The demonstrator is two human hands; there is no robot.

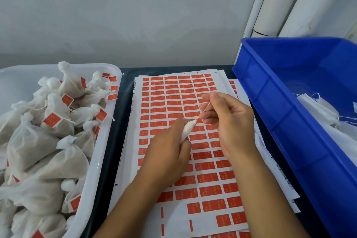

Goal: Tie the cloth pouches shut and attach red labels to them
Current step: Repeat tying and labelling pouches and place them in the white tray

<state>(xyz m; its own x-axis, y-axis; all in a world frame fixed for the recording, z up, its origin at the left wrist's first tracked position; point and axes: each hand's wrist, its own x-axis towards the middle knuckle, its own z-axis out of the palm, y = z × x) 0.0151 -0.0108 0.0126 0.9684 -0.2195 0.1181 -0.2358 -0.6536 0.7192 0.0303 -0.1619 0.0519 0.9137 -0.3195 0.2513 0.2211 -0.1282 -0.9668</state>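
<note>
Step in hand: the tying of one cloth pouch [187,129] is judged to be under way; no red label is seen on it yet.
Pouch position: it is held above the label sheet [185,141], between the two hands, with its gathered neck pointed up and to the right.
Left hand [168,152]: the fingers are curled round the pouch body, which is mostly hidden in the grip.
Right hand [226,123]: the drawstring [205,109] is pinched between thumb and fingertips and drawn taut away from the neck.
Finished pouches: tied and labelled ones are heaped in the white tray [100,156] on the left.
Untied stock: loose white pouches are seen in the blue bin [270,106] on the right.
Next move, as judged: the string has to be kept under tension while a knot is closed at the neck; after that a red label must be peeled from the sheet and fixed to the string.
Risk: the neck may loosen if the tension is let go early.
</note>
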